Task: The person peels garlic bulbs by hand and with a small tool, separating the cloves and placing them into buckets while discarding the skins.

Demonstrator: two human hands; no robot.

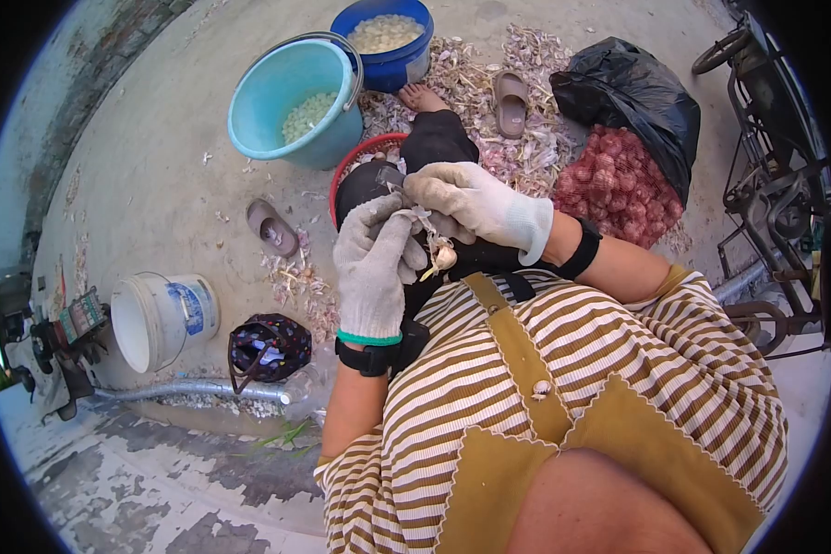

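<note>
Both my hands wear pale knitted gloves and meet above my lap. My left hand [374, 268] is closed, its fingertips pinching papery garlic skin. From that skin a garlic bulb [443, 258] hangs beside the fingers, its outer layers partly torn. My right hand [482, 205] is closed too, thumb and fingers pressed together right beside the left fingertips; I cannot tell what it grips. A thin grey flat piece [390, 178] shows just past the right fingertips. Under my legs, a red basket [339, 177] holding garlic is partly hidden.
A turquoise bucket [249, 111] and a blue bucket [346, 20] hold peeled cloves. Garlic peelings [531, 51] and slippers [511, 103] lie ahead. Right are a red net sack of garlic [614, 180], a black plastic bag [632, 83] and a metal-framed cart [757, 175]. A white bucket [171, 314] lies left.
</note>
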